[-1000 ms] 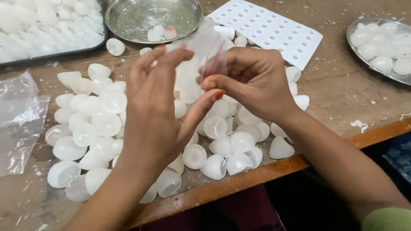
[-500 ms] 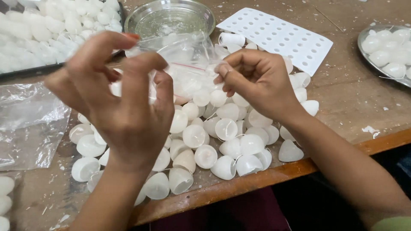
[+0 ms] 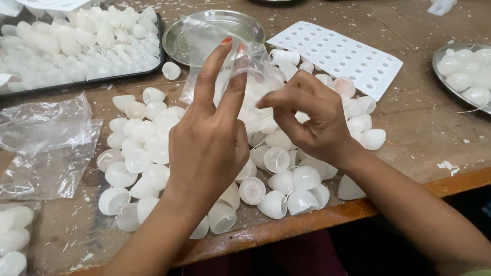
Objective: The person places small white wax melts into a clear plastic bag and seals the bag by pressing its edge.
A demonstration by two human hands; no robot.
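Observation:
My left hand is raised over the table with its fingers up, pinching the top edge of a small clear plastic bag. My right hand grips the same bag from the right side with its fingertips. Under both hands lies a heap of white half-shell wax pieces, spread across the wooden table near its front edge. Part of the heap is hidden behind my hands.
A black tray of white pieces sits at the back left, a round steel dish behind the bag, a white perforated mould sheet back right, a steel plate of white pieces far right. Loose clear bags lie at the left.
My left hand moved right and turned fingers-up on the bag's top edge. The right hand shifted its grip on the bag. The view moved down and left a little.

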